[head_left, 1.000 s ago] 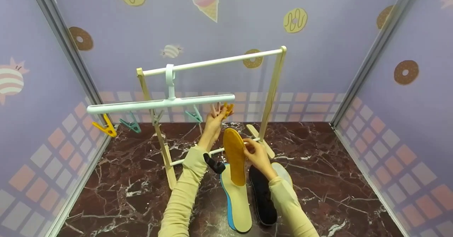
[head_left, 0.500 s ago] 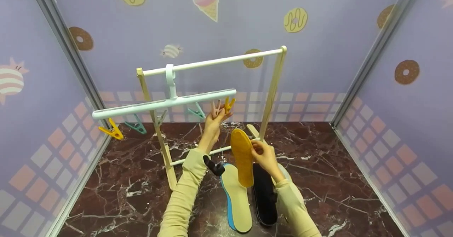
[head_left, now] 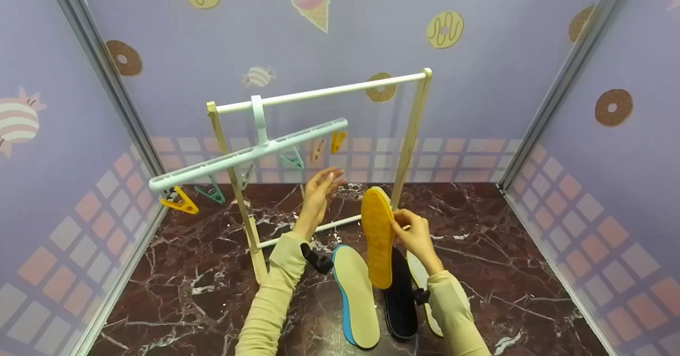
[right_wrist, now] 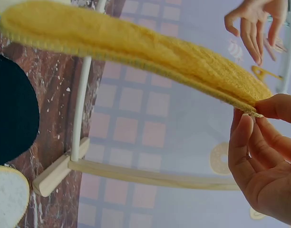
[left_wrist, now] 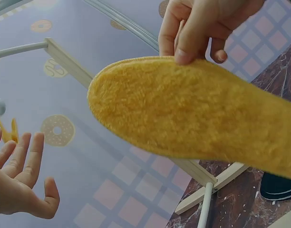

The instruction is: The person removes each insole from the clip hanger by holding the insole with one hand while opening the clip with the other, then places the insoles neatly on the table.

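My right hand pinches a fuzzy yellow insole by its edge and holds it upright in the air. In the right wrist view thumb and fingertips grip the rim of the insole. Fingers loosely extended, my left hand holds nothing, just below the hanger's right end. A pale green clip hanger hangs slanted from the rack's top bar. Along it dangle clips: a yellow clip and a pink clip above the left hand, a teal clip, and others at left.
A wooden rack with white bars stands on the dark red marbled surface. In front lie a beige insole with blue edge, a black insole and a white insole partly behind the right arm.
My left hand has let go of the pink clip and dropped lower. The hanger has turned, its right end swinging back. My right hand has moved right with the yellow insole.
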`<state>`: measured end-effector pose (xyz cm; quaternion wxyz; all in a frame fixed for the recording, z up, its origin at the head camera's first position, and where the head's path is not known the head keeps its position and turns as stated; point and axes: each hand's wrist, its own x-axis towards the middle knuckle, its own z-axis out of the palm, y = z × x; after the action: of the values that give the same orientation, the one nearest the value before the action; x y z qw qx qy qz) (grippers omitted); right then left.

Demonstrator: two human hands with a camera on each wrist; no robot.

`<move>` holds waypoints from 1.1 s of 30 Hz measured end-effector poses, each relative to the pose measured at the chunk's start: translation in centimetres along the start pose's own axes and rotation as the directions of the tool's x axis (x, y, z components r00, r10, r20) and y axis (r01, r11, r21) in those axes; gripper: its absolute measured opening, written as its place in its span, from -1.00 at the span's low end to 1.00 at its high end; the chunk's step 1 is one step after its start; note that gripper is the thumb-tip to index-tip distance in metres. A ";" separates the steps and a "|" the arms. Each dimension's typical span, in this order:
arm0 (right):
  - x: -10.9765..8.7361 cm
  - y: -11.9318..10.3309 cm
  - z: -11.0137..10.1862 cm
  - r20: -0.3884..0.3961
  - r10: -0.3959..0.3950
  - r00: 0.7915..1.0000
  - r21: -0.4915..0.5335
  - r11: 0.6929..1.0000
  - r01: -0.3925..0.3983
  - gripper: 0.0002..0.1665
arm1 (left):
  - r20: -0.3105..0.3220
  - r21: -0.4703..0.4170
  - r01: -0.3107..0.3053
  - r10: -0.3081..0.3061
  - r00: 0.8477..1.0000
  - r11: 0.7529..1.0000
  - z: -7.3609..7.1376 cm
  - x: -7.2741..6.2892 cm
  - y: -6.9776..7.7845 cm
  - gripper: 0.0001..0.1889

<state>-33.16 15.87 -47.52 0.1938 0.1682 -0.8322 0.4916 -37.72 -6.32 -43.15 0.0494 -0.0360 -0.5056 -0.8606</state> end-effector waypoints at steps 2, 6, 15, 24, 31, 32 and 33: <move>0.0 0.0 -0.3 0.003 0.010 1.000 0.006 1.000 -0.010 -0.88 | 0.006 0.020 -0.007 0.007 1.000 1.000 -0.2 -0.3 -0.1 -0.74; -0.1 0.0 -1.0 -0.003 0.007 1.000 -0.011 1.000 -0.007 -0.88 | 0.005 0.067 -0.019 0.019 1.000 0.998 -0.4 -1.0 -0.2 -0.77; -0.5 0.5 -2.5 -0.023 0.048 0.999 -0.014 0.999 -0.048 -0.89 | 0.016 0.166 -0.138 0.137 0.990 0.976 -0.8 -3.0 -0.4 -0.70; -0.6 1.8 -4.1 -0.016 0.152 0.988 -0.019 0.988 -0.152 -0.89 | -0.020 0.336 -0.204 0.223 0.975 0.919 -0.7 -5.6 -0.3 -0.75; -0.9 2.2 -5.2 0.002 0.162 0.987 -0.058 0.985 -0.161 -0.86 | -0.011 0.537 -0.254 0.308 0.951 0.805 0.8 -8.7 0.9 -0.80; -0.9 2.3 -5.4 0.006 0.170 0.985 -0.061 0.984 -0.169 -0.85 | -0.008 0.565 -0.259 0.319 0.948 0.783 1.0 -9.0 0.9 -0.80; -1.0 2.5 -5.6 0.010 0.177 0.984 -0.065 0.982 -0.176 -0.85 | -0.008 0.593 -0.259 0.327 0.945 0.762 1.1 -9.3 0.9 -0.81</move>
<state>-32.60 22.00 -47.40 0.1481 0.0913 -0.8606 0.4786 -28.40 -5.38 -42.88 0.2198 -0.0499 -0.7299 -0.6453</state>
